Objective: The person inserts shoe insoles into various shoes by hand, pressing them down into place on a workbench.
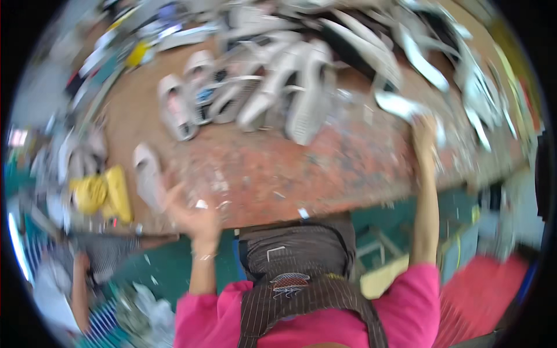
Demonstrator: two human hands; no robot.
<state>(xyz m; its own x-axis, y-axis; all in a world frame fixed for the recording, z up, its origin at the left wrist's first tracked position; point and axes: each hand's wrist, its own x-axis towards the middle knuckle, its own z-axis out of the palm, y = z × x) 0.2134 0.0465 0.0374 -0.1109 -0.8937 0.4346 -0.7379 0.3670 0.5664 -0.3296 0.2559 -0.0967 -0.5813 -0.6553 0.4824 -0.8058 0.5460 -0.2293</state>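
Note:
My left hand (194,217) is over the front left of the worktable, its fingers stretched out and apart. Close by its fingertips lies a single pale shoe, sole or insole (148,174); whether they touch is blurred. On the right, my right hand (425,132) reaches far forward, its fingers closed at the near end of a white curved strip-like shoe piece (400,107). Motion blur softens the exact grip. Between my hands, farther back, stand several light grey shoes (307,95) in a row, partly overlapping.
The worn, red-stained wooden table (325,174) has a curved-looking front edge. More white and dark shoe pieces (426,64) are heaped at the back right. A yellow object (98,194) sits at the left edge. Another person's arm (80,290) shows at lower left.

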